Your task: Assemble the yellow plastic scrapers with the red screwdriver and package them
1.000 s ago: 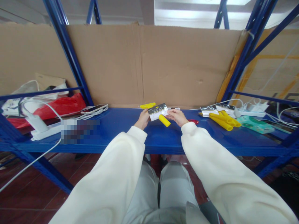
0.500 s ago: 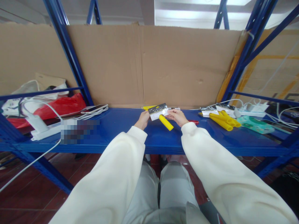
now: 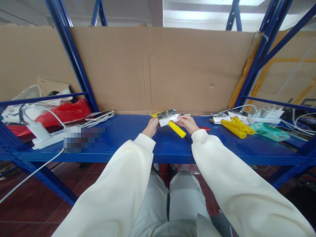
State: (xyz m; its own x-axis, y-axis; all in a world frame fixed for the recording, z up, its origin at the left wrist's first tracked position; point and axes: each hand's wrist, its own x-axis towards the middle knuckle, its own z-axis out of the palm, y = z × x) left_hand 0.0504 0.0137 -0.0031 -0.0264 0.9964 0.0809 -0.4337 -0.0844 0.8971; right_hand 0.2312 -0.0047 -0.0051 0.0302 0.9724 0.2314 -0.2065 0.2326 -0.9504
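My left hand (image 3: 151, 127) is closed on the left edge of a black-and-white printed card (image 3: 166, 118), held tilted just above the blue shelf. At the card's right edge, my right hand (image 3: 187, 123) pinches with thumb and fingers. A yellow tube (image 3: 177, 129) extends from below the card toward the lower right, between my hands. Whether it is fixed to the card I cannot tell. Another yellow piece (image 3: 155, 115) shows behind my left fingers, partly hidden. Beside my right hand lies a red object (image 3: 204, 129), perhaps a pen.
Several yellow tubes (image 3: 237, 126) lie at the right near printed cards (image 3: 220, 116) and a green packet (image 3: 270, 131). White power strips and cables (image 3: 49, 138) lie at the left, by a red bag (image 3: 65, 110). A cardboard sheet (image 3: 172, 69) stands behind the blue shelf (image 3: 123, 131).
The yellow tube's lower end has swung slightly to the right. The card has shifted and tilted a little, while both hands stay in nearly the same place.
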